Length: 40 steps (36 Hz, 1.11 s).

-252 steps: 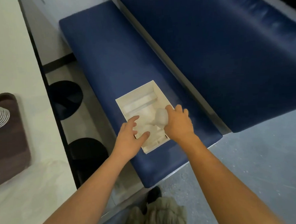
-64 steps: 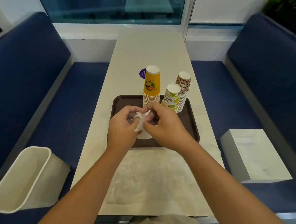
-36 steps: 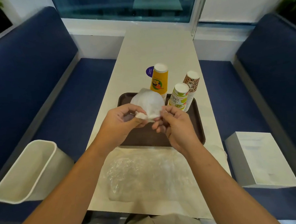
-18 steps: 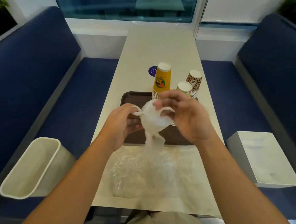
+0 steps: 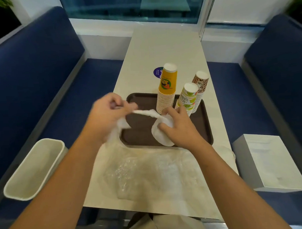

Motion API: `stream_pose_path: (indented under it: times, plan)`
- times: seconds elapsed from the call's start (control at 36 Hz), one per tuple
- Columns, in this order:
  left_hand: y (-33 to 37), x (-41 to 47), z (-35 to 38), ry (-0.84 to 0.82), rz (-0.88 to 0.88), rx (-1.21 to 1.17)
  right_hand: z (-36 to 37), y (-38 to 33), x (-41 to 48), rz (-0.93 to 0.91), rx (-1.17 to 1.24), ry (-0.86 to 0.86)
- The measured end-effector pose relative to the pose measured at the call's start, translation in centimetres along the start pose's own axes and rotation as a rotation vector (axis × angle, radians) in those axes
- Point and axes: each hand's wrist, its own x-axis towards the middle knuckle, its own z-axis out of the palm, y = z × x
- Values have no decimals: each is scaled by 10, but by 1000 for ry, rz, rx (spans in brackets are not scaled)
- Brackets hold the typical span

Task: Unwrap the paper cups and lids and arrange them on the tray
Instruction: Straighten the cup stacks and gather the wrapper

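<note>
Cup stacks x3 (image 5: pixel 166 89) on tray (image 5: pixel 139 130); lids (image 5: pixel 162 133) in R hand (image 5: pixel 180 128).

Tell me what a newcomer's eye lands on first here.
The three bright stacks of upturned paper cups: orange, lime-print and leopard-print, standing at the far right of the brown tray. Next, mid-frame, the left hand pulls clear plastic wrap away from a stack of white lids that the right hand presses onto the tray's near edge.
</note>
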Motion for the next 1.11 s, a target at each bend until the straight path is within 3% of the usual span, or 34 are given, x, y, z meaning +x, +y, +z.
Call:
stream_pose_path:
  times: [0.08, 0.14, 0.19, 0.25, 0.31, 0.33, 0.47, 0.61, 0.83, 0.97, 1.06, 1.11]
  plan:
    - [-4, 11, -19, 407, 107, -215, 1, 1, -4, 74, 222, -58]
    - [-8, 12, -19, 604, 58, -271, 2, -6, -8, 118, 426, -27]
    - [-15, 11, -5, 526, -76, -309, 7, -15, -10, 220, 598, 24]
    - [-23, 1, 17, 244, -187, -260, 18, -24, -8, 317, 726, 51]
    - [-34, -10, 38, 14, -168, -76, 27, -33, -6, 336, 760, 41]
    - [-38, -14, 46, -22, -133, 29, 29, -37, -6, 301, 716, 42]
    - [-41, -9, 47, 5, -143, 213, 28, -33, -8, 13, 344, 111]
    - [-44, -11, 45, 65, -116, 243, 33, -21, 1, -5, 211, 218]
    - [-50, -14, 47, 253, 0, 278, 37, -27, -2, 141, 361, 436]
    - [-46, -17, 53, 198, -13, 195, 37, -32, -7, 138, 537, 234]
    - [-43, -19, 57, 115, -33, 126, 40, -31, -8, 46, 431, 220]
    - [-44, -21, 58, 96, 45, 238, 39, -30, -8, 27, 414, 217]
